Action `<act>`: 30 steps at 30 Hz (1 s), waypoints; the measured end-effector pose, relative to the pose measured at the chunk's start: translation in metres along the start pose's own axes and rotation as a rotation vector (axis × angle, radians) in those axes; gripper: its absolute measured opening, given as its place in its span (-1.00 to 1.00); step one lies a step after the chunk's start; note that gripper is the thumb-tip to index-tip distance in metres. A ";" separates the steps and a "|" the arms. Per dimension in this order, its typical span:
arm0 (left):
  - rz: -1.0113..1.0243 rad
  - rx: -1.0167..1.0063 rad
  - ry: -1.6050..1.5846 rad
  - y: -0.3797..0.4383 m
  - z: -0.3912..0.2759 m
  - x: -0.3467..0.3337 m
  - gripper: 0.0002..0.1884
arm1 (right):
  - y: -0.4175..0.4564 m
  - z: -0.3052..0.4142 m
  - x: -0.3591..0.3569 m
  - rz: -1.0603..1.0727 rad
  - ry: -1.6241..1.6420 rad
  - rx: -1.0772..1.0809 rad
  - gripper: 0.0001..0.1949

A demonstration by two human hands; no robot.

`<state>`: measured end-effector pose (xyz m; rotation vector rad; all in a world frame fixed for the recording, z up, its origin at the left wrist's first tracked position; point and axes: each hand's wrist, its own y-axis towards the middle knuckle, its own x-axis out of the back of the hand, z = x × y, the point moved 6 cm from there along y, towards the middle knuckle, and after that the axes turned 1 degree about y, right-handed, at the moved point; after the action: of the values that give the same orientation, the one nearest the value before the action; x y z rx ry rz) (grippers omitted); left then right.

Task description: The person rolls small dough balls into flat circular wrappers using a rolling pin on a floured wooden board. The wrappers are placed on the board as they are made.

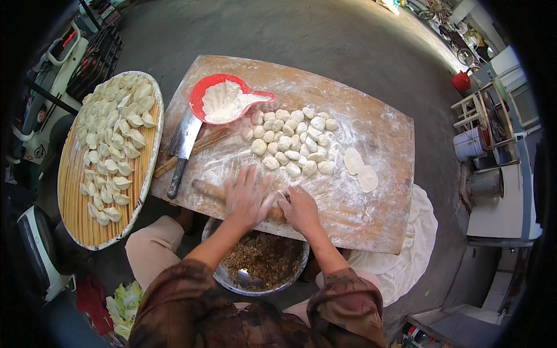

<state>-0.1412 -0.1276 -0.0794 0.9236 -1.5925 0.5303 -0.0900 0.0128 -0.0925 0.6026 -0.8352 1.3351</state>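
My left hand [249,198] lies flat across a wooden rolling pin [208,190], its fingers spread and blurred by motion. Beside it, my right hand [300,208] pinches the edge of a small pale piece of dough [281,194], mostly hidden by the fingers. Both hands are at the near edge of a floured wooden board [374,226]. Several dough balls [285,142] are clustered beyond the hands. Two flattened dough wrappers [361,169] lie to the right, one overlapping the other. A cleaver [185,141] rests on the board's left side.
A red plastic scoop [196,93] holds flour at the board's far left. Left of the board, an oval tray [72,204] carries many folded dumplings [115,141]. Below the near edge sits a metal basin [261,292] of minced filling [256,256]. White cloth [413,243] hangs at the right.
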 end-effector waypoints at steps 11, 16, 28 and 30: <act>0.021 -0.095 -0.030 -0.043 -0.008 -0.001 -0.37 | -0.012 -0.032 -0.003 0.192 0.291 -0.277 -0.70; -0.061 0.025 0.044 0.038 -0.004 -0.006 -0.38 | 0.019 0.014 0.008 0.013 -0.114 -0.046 -0.74; -0.100 0.018 0.076 0.035 -0.009 -0.009 -0.38 | 0.013 0.013 0.016 -0.031 -0.115 0.006 -0.78; -0.027 -0.037 0.011 0.010 -0.018 -0.014 -0.39 | 0.013 -0.005 0.009 0.021 -0.186 -0.003 -0.77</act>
<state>-0.1380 -0.1045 -0.0868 0.9115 -1.5729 0.4847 -0.1015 0.0240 -0.0892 0.7254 -0.9957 1.3105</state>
